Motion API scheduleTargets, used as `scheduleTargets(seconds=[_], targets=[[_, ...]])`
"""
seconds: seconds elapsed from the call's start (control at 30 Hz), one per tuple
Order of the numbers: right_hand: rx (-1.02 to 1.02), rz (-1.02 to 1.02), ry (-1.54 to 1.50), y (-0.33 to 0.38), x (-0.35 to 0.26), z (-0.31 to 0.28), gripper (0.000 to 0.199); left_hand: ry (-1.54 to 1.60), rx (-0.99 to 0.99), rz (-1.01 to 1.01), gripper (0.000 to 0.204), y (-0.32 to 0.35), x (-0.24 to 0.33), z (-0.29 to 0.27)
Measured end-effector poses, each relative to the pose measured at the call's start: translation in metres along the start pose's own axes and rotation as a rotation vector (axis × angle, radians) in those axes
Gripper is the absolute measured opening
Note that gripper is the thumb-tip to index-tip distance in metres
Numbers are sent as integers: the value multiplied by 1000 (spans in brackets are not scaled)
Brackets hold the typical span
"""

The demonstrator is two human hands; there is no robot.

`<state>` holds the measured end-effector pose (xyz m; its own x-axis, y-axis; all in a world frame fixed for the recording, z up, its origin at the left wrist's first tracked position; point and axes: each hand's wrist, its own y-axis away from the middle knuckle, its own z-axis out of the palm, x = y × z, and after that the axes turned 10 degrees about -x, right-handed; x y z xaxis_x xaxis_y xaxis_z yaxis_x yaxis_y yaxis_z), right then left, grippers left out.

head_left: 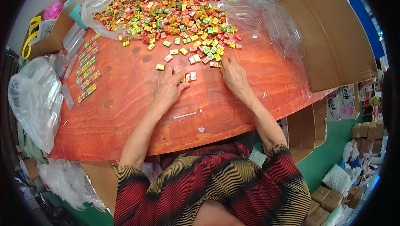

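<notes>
Many small candy-sized boxes [166, 11] in red, yellow and green lie in a loose heap on the reddish wooden table [225, 105]. My left hand [166, 88] is closed round a short row of these small boxes [193, 76], with thumb and forefinger at its near and far sides. Part of that row is hidden by the fingers. At the near edge of the heap, my right hand [235, 77] has its fingers bent against a small box; the fingertips partly cover it. A single yellow box [160, 67] sits just beyond my left fingers.
At the left, small boxes stand in neat rows [86, 68] beside clear plastic trays [73, 38]. A clear plastic bag [35, 97] hangs over the left edge. Crumpled clear film [271, 18] and a large cardboard box [325, 30] occupy the right side. A clear strip [181, 115] lies near me.
</notes>
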<state>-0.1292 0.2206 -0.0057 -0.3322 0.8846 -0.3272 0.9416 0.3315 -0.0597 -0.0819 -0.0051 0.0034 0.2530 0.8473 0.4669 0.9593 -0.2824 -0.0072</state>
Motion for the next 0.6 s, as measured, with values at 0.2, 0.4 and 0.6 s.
scheduleTargets(seconds=[0.2,0.4,0.6], targets=[[-102,-38,-94,8,-9,-5,17,-6,48,30,39,-2,1,3],[-281,-220,-107,-7,-32,5,24,-3,49,40,37,-3,0,2],[-242,-342,-257,-6,-56,-4,18,44,48,22,36,0,-2,0]])
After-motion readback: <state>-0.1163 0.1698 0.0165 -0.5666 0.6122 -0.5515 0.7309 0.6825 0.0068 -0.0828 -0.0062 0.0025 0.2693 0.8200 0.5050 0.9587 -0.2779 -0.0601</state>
